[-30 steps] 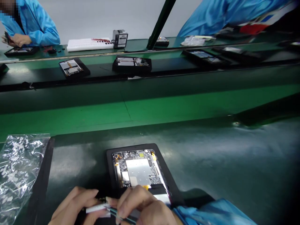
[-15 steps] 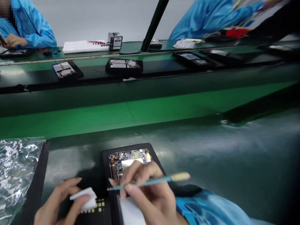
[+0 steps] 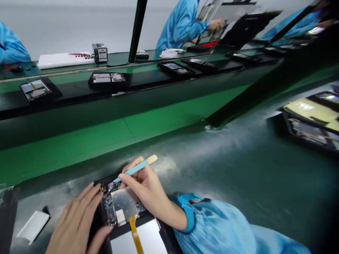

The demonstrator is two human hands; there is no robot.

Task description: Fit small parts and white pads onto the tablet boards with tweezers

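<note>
A tablet-like device (image 3: 124, 203) lies with its insides exposed, showing a circuit board, a metal shield, an orange ribbon cable (image 3: 135, 234) and a silvery-white battery (image 3: 155, 243). In my right hand (image 3: 144, 185) is a slim teal tool, seemingly tweezers (image 3: 136, 168), with a cream-coloured end pointing up and away. Its lower tip is down at the board's upper part. My left hand (image 3: 76, 218) rests along the device's left edge, fingers stretched out and holding nothing. A folded white pad (image 3: 34, 225) lies on the bench left of that hand.
Beyond my green bench runs a line carrying several opened devices (image 3: 108, 78). Yellow sheets (image 3: 312, 109) lie over more devices at right. A dark slanted post (image 3: 246, 91) rises from the bench. Co-workers in blue smocks (image 3: 180, 26) sit across, near a small grey box (image 3: 100, 53).
My left hand has let go of the white pad and now lies on the device. The tool has moved to the upper board. The view has swung right.
</note>
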